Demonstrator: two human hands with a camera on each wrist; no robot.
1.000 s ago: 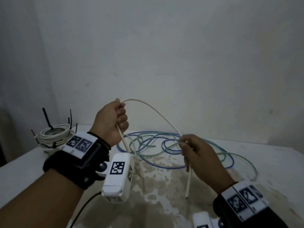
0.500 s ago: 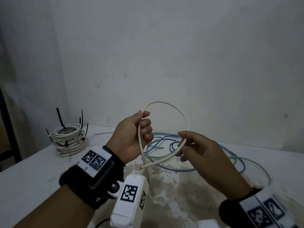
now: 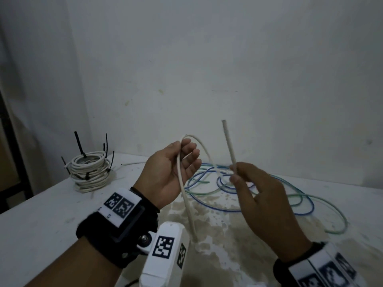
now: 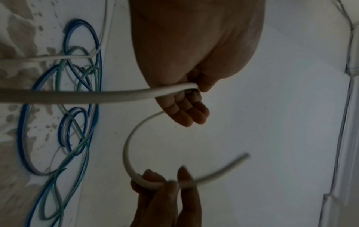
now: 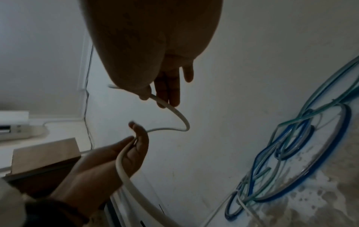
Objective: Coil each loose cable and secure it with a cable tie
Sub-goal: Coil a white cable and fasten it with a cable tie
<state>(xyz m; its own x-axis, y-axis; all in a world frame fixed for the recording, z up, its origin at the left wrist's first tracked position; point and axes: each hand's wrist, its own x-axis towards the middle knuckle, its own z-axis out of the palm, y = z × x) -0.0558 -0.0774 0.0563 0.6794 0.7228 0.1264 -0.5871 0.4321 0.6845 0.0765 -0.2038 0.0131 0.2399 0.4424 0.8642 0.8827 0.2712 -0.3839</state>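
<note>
A stiff white cable (image 3: 184,189) rises from the table, crosses my left palm, arcs over it and comes down to my right hand. My left hand (image 3: 182,158) holds it loosely between thumb and nearly straight fingers; the left wrist view shows the thumb (image 4: 202,86) hooked over the cable (image 4: 97,95). With thumb and fingertips my right hand (image 3: 235,175) pinches the cable close to its free end (image 3: 224,122), which points straight up. Both hands are raised above the table. A tied white coil (image 3: 89,170) with black cable ties sticking up sits at the back left.
Loose blue and green cables (image 3: 259,204) sprawl over the stained white table (image 3: 41,214) under and behind my hands. A thin white wire (image 3: 128,163) lies beside the coil. The wall stands close behind. A wooden box (image 5: 44,153) is off to the left.
My left hand has loosened from a closed fist to nearly straight fingers. My right hand has swung the free end of the cable from hanging down to pointing up.
</note>
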